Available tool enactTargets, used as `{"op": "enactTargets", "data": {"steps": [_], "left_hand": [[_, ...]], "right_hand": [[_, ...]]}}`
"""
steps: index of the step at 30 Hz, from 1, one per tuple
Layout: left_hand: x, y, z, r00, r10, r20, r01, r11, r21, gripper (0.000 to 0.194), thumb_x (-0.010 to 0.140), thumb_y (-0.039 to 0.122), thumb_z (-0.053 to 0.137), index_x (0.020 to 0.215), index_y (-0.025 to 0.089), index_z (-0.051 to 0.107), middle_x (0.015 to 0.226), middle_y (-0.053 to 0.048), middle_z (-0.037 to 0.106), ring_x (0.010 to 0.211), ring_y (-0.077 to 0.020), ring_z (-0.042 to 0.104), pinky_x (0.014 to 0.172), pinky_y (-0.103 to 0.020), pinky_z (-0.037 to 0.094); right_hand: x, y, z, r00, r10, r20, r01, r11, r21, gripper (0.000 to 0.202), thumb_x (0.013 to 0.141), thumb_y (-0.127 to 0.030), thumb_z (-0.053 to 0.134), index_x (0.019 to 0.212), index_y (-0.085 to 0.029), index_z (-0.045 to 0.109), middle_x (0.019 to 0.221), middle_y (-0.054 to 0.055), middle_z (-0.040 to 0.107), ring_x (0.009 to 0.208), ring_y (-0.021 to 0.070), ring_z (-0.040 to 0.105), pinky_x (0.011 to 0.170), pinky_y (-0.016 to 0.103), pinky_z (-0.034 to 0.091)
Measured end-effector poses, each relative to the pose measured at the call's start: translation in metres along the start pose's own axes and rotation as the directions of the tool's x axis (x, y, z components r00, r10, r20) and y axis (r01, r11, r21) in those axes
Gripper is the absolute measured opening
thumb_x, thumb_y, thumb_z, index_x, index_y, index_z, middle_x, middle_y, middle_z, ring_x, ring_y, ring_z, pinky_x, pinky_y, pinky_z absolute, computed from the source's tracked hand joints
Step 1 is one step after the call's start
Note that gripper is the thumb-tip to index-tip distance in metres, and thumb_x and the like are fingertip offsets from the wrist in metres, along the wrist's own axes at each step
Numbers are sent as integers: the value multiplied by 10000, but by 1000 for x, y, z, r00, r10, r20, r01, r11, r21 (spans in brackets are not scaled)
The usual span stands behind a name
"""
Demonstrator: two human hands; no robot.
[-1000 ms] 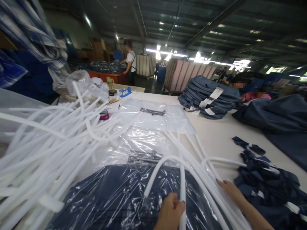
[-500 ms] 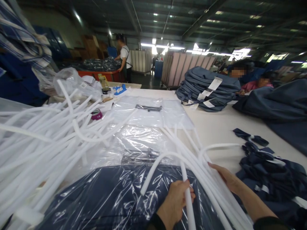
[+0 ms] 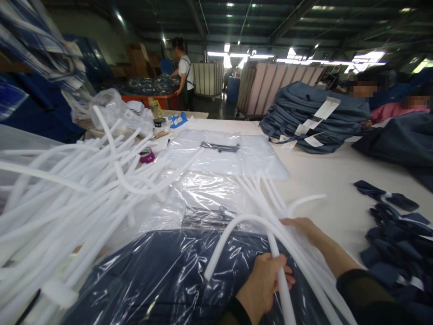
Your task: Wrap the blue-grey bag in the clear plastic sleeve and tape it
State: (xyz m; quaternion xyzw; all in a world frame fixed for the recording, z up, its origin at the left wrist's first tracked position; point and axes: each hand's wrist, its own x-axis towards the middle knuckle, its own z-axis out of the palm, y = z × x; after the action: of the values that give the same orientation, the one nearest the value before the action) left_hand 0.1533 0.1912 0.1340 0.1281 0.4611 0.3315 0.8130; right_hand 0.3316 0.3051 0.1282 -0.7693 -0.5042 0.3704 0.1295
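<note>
Left hand (image 3: 262, 282) round white foam tube (image 3: 237, 225) — paper tags (image 3: 316, 124) unreadable.

My left hand (image 3: 264, 282) grips 1 bent white foam tube (image 3: 237, 230) over a bagged dark garment (image 3: 162, 280); my right hand (image 3: 304, 225) rests on more tubes (image 3: 270, 194).

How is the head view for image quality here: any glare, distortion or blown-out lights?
Head view: wide-angle bending stretches the white foam tubes at the left edge; glare streaks the clear plastic bag over the dark garment; the ceiling lights are blown out; faces at far right are blurred. The left hand, closed on a tube, and the right hand are sharp.
</note>
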Motion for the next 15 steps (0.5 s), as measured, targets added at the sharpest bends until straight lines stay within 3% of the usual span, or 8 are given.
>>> {"op": "enactTargets", "data": {"steps": [2,6,11,13,15], "left_hand": [[1,3,4,997,50,57,-48,998,-38,333,671,349,692,889,124,582,781,-48,635,582,-117,584,630,-270,469],[-3,10,11,963,198,185,-154,961,-228,601,555,360,788,1071,152,559,915,-67,679,786,-186,633,701,-293,488],[-32,18,13,948,295,119,-246,916,-316,706,476,267,821,1106,138,531,981,-96,690,895,-265,643,792,-373,493],[-51,24,11,942,330,69,-291,900,-323,657,469,210,798,1074,120,559,938,-99,700,903,-288,648,824,-403,492],[-73,35,9,903,425,59,-366,835,-410,633,467,176,766,1067,109,578,914,-104,707,900,-305,653,853,-437,490]], "right_hand": [[-9,-14,-1,998,-24,55,25,999,-20,399,645,-491,605,823,-141,682,694,47,671,723,227,619,649,319,478],[-38,-51,-6,973,-172,155,189,976,-104,267,584,-369,634,770,-183,678,716,15,685,776,224,617,693,294,449],[-83,-102,-6,922,-315,225,357,917,-176,201,587,-360,612,687,-190,654,715,38,683,755,247,609,701,327,441],[-105,-122,-5,897,-354,266,394,912,-113,276,632,-428,603,747,-187,674,773,55,699,794,262,619,724,333,463],[-130,-143,-2,892,-371,259,384,923,1,379,659,-518,604,822,-187,691,839,78,710,848,280,626,742,333,487]]}}
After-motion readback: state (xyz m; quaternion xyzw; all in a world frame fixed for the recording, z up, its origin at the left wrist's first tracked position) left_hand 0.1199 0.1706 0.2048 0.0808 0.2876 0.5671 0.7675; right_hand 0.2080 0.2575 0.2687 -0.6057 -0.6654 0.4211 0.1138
